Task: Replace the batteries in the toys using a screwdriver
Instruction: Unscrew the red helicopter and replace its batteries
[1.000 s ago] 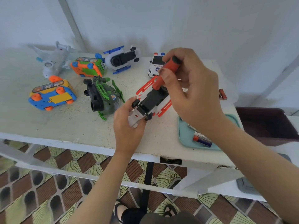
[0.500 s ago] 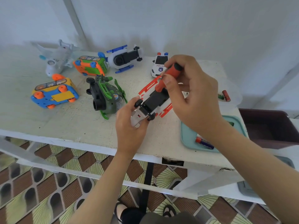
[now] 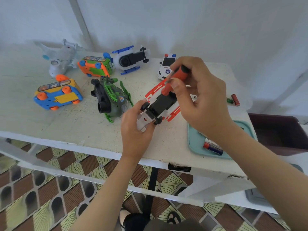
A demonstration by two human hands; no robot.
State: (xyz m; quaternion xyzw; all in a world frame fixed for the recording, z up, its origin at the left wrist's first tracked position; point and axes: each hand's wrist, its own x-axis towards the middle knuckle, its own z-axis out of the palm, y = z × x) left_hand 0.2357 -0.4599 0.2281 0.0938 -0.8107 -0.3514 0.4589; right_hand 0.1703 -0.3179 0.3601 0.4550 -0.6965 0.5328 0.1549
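Pinching the orange-handled screwdriver between thumb and curled fingers, the right hand held the tool tilted, its lower end down on the black underside of a red-and-white toy helicopter. The tip itself was hidden. The left hand gripped the toy's white near end, fingers curled round it, steadying it belly-up on the white table near the front edge.

Just left lay a green toy helicopter on its side, and beyond it a blue-and-yellow toy bus. Along the back stood an orange-and-green toy bus, a white toy airplane, a blue-and-white toy helicopter and a police car. Right of the hands a teal tray held a battery; two loose batteries lay farther back.
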